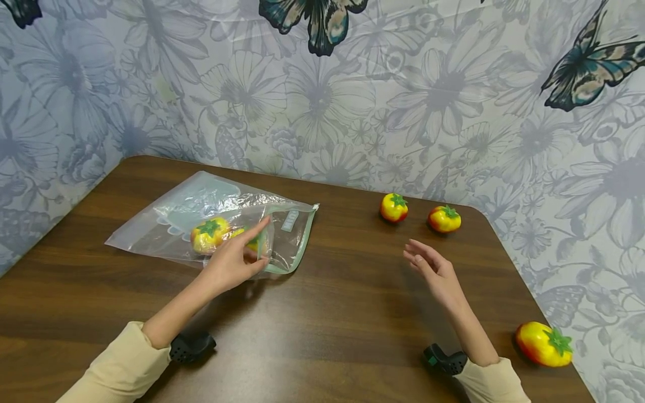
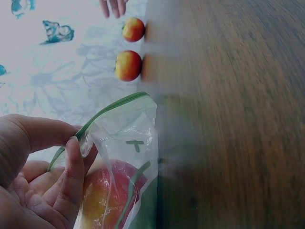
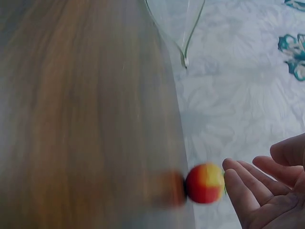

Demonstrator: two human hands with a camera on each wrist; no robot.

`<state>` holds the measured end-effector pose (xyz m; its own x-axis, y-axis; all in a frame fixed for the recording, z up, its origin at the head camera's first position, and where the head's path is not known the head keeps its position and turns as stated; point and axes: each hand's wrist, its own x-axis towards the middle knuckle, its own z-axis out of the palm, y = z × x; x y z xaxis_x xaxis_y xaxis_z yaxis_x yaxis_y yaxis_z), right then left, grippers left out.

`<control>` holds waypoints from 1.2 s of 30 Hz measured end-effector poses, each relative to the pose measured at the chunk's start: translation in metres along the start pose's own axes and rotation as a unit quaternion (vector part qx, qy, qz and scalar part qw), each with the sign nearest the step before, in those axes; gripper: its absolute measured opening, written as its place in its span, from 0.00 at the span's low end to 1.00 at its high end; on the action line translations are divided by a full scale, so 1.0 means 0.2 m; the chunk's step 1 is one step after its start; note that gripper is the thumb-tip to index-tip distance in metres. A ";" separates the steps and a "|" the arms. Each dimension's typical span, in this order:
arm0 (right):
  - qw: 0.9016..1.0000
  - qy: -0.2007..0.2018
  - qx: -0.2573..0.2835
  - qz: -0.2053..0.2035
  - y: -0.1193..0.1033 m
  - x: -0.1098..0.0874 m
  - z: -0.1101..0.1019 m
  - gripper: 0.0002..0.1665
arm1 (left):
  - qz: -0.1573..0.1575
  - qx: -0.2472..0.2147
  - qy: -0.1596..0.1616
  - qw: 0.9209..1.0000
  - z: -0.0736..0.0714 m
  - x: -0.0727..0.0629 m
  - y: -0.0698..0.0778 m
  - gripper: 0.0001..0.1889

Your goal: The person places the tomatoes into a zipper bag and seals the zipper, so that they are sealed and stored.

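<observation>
My left hand (image 1: 233, 262) pinches the green-edged rim of a clear zip bag (image 1: 166, 226) between thumb and finger. Inside the bag lie red-and-yellow tomato-like fruits with green leafy tops, one plain to see as the bagged fruit (image 1: 208, 238); others are partly hidden by the hand. Over the table, my right hand (image 1: 434, 274) hovers with relaxed fingers and holds nothing. Just beyond it sit two more such fruits, a left fruit (image 1: 393, 208) and a right fruit (image 1: 444, 219). In the right wrist view, one fruit (image 3: 205, 183) appears beside the fingertips.
Another fruit (image 1: 544, 344) lies near the right edge of the brown wooden table (image 1: 322, 336), beside my right sleeve (image 1: 491, 380). Behind the table's far edge hangs a flower-and-butterfly patterned backdrop (image 1: 322, 112). The bag covers the table's back left part.
</observation>
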<state>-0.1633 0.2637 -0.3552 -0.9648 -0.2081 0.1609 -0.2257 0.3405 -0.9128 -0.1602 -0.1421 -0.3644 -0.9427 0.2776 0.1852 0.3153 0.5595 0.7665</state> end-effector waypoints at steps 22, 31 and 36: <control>0.971 0.239 -0.020 -0.015 0.13 -0.35 -0.61 0.22 | -0.004 -0.004 -0.004 1.000 0.00 0.00 0.00 0.42; 0.899 0.362 -0.184 0.164 0.05 -0.45 -0.70 0.25 | -0.005 -0.008 -0.004 1.000 0.00 0.00 0.00 0.42; 0.868 0.374 -0.201 0.259 0.02 -0.50 -0.73 0.29 | -0.006 -0.008 -0.006 1.000 0.00 0.00 0.00 0.42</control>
<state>-0.0874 0.4204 -0.3206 -0.7349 0.6700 0.1047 0.3802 0.5349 -0.7545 -0.1605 -0.1424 -0.3638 -0.9452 0.2795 0.1689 0.3020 0.5510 0.7779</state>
